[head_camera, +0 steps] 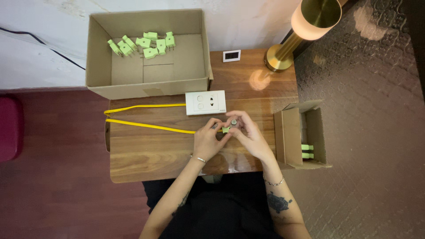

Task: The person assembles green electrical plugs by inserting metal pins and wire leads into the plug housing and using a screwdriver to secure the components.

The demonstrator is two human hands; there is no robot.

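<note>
Both hands met mid-table: left hand [207, 140] and right hand [248, 132] pinched one green plug [226, 129]. Seven plugs [144, 44] lay in the big box [99, 57], two [307, 151] in the small box [290, 137].

1. A small light-green plastic plug [226, 129] sits pinched between the fingertips of both hands, just above the wooden tabletop, near its middle.
2. A small round dark tool with a metallic tip [233, 122] stands touching the plug's upper side, held in the right-hand fingers.
</note>
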